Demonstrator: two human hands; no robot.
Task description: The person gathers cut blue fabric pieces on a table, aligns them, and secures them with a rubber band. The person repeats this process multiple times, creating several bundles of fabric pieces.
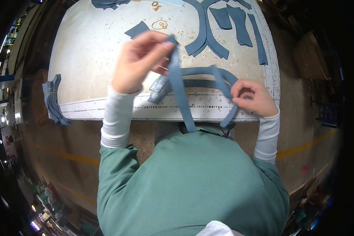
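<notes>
Raised over the near side of the table, my left hand (139, 59) pinches the upper end of a long blue-grey fabric strip (179, 90). That strip hangs down past the table's near edge in front of me. My right hand (253, 96) has its thumb and fingers closed on a second fabric strip (221, 82), whose lower end sticks out below the fingers. Beneath and between the hands, curved blue-grey fabric pieces (200, 83) lie on the table. Past my left hand, a small dark blue fabric piece (137, 29) is partly covered by the fingers.
The white-topped table (86, 47) carries several cut stacks: Y-shaped strips (202, 29), wider panels (240, 25) and a narrow strip (259, 43) at right. A tied bundle (53, 100) overhangs the left edge. Rubber bands (160, 24) and another fabric pile (108, 3) lie farther back.
</notes>
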